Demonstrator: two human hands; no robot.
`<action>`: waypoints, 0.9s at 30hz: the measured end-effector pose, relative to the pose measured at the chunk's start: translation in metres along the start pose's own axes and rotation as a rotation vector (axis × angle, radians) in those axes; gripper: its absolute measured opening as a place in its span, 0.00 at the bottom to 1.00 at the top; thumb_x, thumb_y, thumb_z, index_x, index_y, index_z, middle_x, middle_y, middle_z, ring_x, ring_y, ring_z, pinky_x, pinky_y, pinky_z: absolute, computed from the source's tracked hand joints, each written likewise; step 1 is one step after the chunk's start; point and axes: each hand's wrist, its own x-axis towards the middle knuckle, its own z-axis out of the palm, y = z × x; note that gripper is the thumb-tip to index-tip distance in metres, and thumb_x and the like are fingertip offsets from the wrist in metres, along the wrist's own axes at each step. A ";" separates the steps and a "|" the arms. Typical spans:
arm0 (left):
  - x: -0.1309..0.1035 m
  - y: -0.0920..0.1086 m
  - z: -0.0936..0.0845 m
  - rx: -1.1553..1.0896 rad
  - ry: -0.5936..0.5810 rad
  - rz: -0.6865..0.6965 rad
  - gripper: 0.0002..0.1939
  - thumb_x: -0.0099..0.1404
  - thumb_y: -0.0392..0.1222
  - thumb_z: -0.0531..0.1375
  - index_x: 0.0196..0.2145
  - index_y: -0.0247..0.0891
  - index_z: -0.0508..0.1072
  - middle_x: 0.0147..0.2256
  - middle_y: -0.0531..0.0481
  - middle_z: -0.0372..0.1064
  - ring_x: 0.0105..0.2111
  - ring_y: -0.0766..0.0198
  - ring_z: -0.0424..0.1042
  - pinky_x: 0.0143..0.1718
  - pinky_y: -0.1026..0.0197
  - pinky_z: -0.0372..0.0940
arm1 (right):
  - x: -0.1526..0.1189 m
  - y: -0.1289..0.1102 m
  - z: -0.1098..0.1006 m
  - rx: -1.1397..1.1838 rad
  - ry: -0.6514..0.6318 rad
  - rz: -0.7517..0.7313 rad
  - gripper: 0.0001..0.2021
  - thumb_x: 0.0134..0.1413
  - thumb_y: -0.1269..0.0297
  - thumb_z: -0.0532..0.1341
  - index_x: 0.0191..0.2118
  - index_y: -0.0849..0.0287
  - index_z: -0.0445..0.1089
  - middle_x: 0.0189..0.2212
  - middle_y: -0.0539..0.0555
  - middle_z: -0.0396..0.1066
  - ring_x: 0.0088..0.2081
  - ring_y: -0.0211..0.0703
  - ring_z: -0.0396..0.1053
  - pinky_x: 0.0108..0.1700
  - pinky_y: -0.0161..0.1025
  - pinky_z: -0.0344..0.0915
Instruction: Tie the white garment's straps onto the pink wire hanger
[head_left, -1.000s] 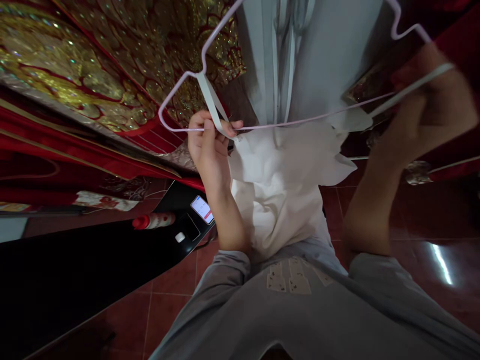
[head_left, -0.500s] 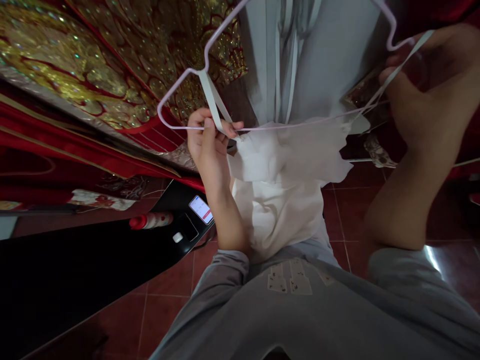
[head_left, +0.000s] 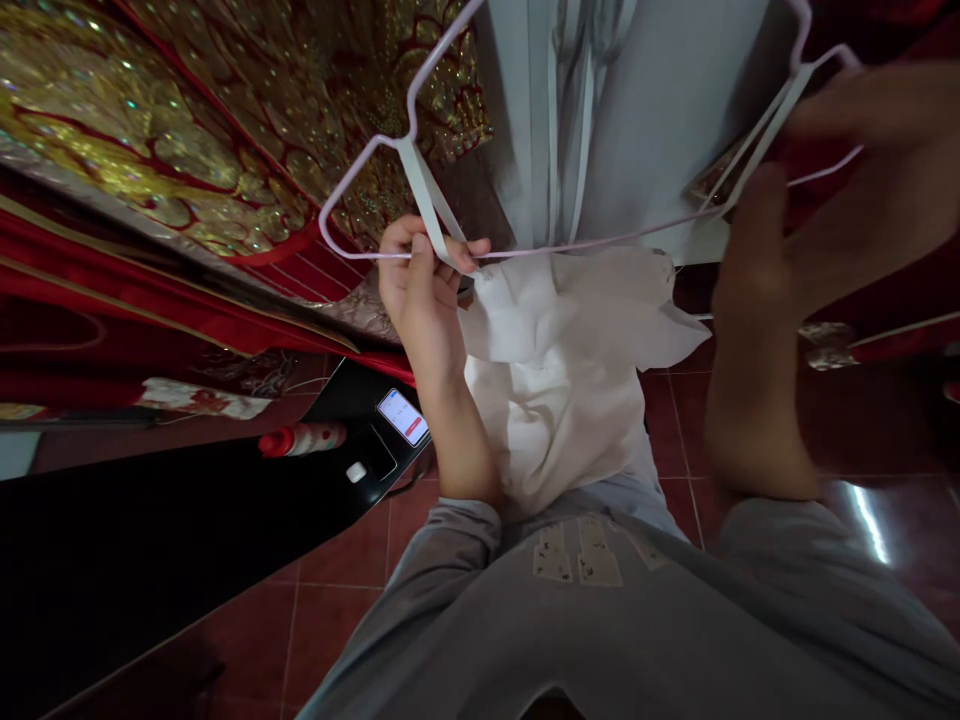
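Observation:
A pale pink wire hanger (head_left: 600,243) spans the upper middle. My left hand (head_left: 431,275) pinches its bottom bar at the left, beside a white strap (head_left: 424,195) looped over the hanger's left notch. A second white strap (head_left: 769,130) sits in the right notch. From the straps a thin white garment (head_left: 562,370) hangs bunched over my lap. My right hand (head_left: 847,190) is beside the hanger's right end, smeared by motion, its fingers apart and no longer on the strap.
Red and gold sequined garments (head_left: 187,110) hang at the left, and pale grey cloth (head_left: 660,120) behind the hanger. On a black table (head_left: 187,530) lie a lit phone (head_left: 403,416), a dark phone (head_left: 375,452), a white case (head_left: 355,473) and a red-capped bottle (head_left: 304,440).
The right strap now lies in the hanger's right notch, where before my right hand held it stretched near the tip. My right hand has let go and shifted down. My left hand has barely moved.

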 end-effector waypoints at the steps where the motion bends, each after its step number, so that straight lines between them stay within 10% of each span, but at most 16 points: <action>1: 0.000 0.001 0.000 0.004 0.002 -0.003 0.10 0.69 0.54 0.70 0.39 0.51 0.74 0.25 0.53 0.67 0.34 0.52 0.80 0.47 0.49 0.75 | -0.004 -0.010 0.004 0.024 -0.051 0.050 0.11 0.65 0.66 0.63 0.50 0.50 0.79 0.40 0.50 0.79 0.45 0.45 0.77 0.49 0.46 0.73; 6: -0.005 0.004 0.005 0.041 0.052 -0.025 0.06 0.72 0.47 0.64 0.40 0.48 0.70 0.25 0.53 0.70 0.33 0.56 0.78 0.50 0.52 0.75 | -0.027 -0.038 0.015 0.027 -0.597 0.266 0.10 0.66 0.57 0.60 0.49 0.43 0.76 0.41 0.49 0.82 0.42 0.48 0.78 0.51 0.55 0.73; 16: -0.033 -0.003 -0.006 0.334 0.056 0.037 0.11 0.75 0.50 0.66 0.42 0.39 0.76 0.41 0.47 0.78 0.48 0.55 0.76 0.52 0.50 0.67 | -0.034 -0.043 0.020 -0.070 -0.604 0.416 0.14 0.66 0.47 0.55 0.50 0.29 0.75 0.43 0.44 0.82 0.45 0.57 0.77 0.57 0.66 0.71; 24: -0.020 0.043 -0.005 0.149 -0.001 -0.095 0.11 0.71 0.51 0.67 0.36 0.42 0.77 0.33 0.47 0.73 0.20 0.66 0.60 0.24 0.57 0.53 | -0.038 -0.041 0.016 -0.059 -0.576 0.398 0.14 0.69 0.49 0.56 0.49 0.37 0.78 0.43 0.50 0.80 0.46 0.53 0.76 0.59 0.62 0.68; 27: 0.002 0.063 -0.008 -0.081 0.036 -0.190 0.21 0.81 0.56 0.53 0.41 0.38 0.76 0.35 0.43 0.74 0.20 0.65 0.61 0.21 0.58 0.52 | -0.037 -0.043 0.013 -0.089 -0.614 0.420 0.13 0.69 0.51 0.57 0.49 0.38 0.78 0.43 0.50 0.81 0.46 0.53 0.75 0.60 0.60 0.67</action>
